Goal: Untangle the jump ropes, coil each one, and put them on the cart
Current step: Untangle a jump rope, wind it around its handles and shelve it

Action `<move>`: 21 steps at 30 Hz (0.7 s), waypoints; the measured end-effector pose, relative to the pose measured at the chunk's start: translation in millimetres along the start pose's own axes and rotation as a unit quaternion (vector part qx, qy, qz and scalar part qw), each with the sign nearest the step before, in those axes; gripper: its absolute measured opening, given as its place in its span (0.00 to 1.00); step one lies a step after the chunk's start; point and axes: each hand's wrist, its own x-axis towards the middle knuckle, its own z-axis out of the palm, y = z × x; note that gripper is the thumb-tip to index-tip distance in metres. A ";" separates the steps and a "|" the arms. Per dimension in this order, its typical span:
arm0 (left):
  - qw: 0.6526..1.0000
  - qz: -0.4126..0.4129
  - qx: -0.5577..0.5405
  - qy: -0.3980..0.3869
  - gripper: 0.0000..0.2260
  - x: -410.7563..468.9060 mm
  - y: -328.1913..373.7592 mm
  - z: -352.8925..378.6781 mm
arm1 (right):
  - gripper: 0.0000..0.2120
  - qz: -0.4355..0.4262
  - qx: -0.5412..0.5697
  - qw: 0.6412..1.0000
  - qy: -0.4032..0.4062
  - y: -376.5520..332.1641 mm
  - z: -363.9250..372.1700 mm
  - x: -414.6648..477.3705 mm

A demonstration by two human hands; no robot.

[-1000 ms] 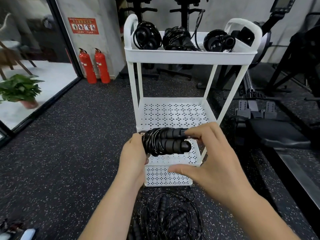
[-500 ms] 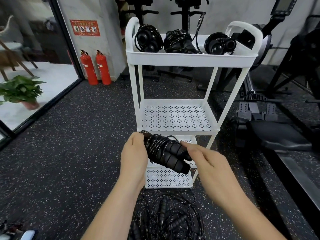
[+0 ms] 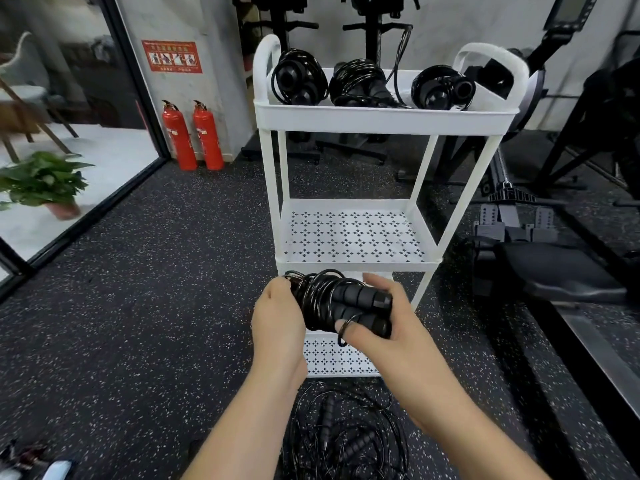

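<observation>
A coiled black jump rope (image 3: 341,301), cord wound around its two foam handles, sits between my hands in front of the white three-shelf cart (image 3: 381,119). My left hand (image 3: 277,320) grips the wound end. My right hand (image 3: 388,327) grips the handle ends, and a loop of cord circles its thumb. Three coiled ropes lie on the cart's top shelf: one at the left (image 3: 299,77), one in the middle (image 3: 360,83), one at the right (image 3: 441,88). A tangle of black ropes (image 3: 346,434) lies on the floor below my arms.
The cart's middle shelf (image 3: 353,233) holds nothing. Two red fire extinguishers (image 3: 192,135) stand at the back wall. A potted plant (image 3: 45,183) sits behind the glass door at left. Black gym machines (image 3: 554,265) crowd the right side and the back.
My right hand has closed round the handle ends, and the bundle has turned level again. Both hands and the rope have sunk lower in front of the cart.
</observation>
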 end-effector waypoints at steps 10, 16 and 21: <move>1.000 -0.002 0.017 0.018 0.10 -1.3 0.2 -3.3 | 0.21 -0.151 -0.288 0.944 0.059 5.4 0.5 5.0; 0.953 0.168 0.247 -0.044 0.13 -15.4 8.5 -1.5 | 0.22 0.009 -0.370 0.920 -0.126 -17.9 -22.1 29.2; 0.951 0.104 0.261 -0.126 0.13 -9.9 14.4 -5.6 | 0.21 0.007 -0.313 0.917 -0.248 -18.8 -36.6 43.0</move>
